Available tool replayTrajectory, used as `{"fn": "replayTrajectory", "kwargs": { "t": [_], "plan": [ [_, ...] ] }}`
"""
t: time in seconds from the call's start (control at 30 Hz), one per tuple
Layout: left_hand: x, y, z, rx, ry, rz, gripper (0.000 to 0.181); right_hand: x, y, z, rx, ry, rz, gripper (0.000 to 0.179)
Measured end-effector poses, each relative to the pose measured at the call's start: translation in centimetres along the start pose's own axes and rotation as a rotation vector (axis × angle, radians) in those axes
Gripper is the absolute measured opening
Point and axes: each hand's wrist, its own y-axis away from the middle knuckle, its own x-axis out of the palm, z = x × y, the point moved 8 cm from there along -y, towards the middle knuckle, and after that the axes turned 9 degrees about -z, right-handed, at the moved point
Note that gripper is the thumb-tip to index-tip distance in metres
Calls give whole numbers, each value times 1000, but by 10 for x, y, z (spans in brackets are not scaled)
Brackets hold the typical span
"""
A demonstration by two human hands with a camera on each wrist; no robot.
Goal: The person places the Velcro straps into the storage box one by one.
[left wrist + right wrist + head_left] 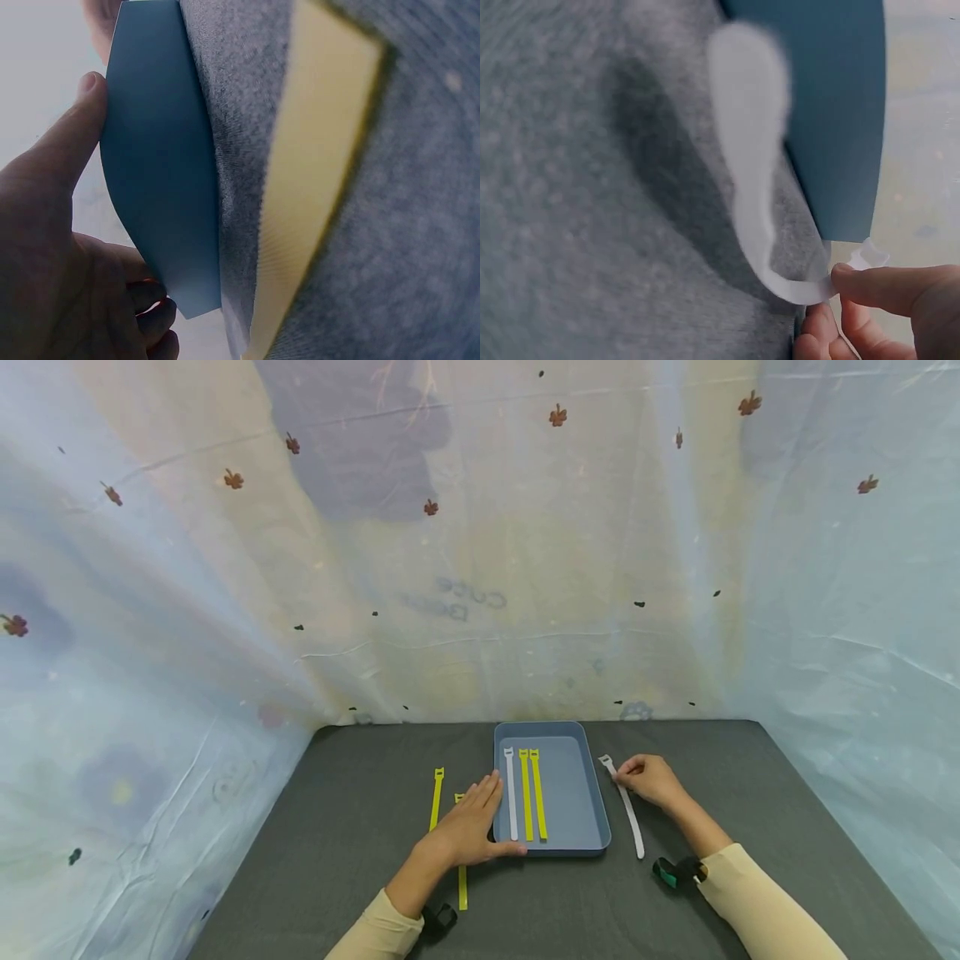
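My left hand [465, 832] lies against the left rim of a blue-grey tray [568, 797], its fingers straight and its thumb at the near left corner. The left wrist view shows that thumb and the fingers along the tray's side wall [161, 150]. To the right of the tray, my right hand [656, 782] pinches a white hook-and-loop cable tie [632, 818] just below its slotted head. The tie's long tail hangs toward me, its rounded end casting a shadow on the cloth in the right wrist view. Inside the tray lie one white tie [512, 797] and two yellow ties [527, 797], side by side.
Left of the tray, one yellow tie [437, 797] and another yellow tie [462, 889] lie on the dark grey cloth-covered table [352, 827], both partly behind my left hand and arm. A pale patterned curtain [525, 652] surrounds the table's back and sides.
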Motion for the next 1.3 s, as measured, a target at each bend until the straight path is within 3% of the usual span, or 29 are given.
{"fn": "replayTrajectory", "kwargs": {
  "t": [0.4,0.8,1.3],
  "plan": [
    [0,-1,-2,1,-2,4,123,-4,0,2,55,-81,-29,22],
    [2,-2,0,-13,0,10,124,-10,-2,12,20,-111,-46,23],
    [5,-4,3,-17,-7,2,125,-24,0,42,-12,-183,-59,25]
  ]
}}
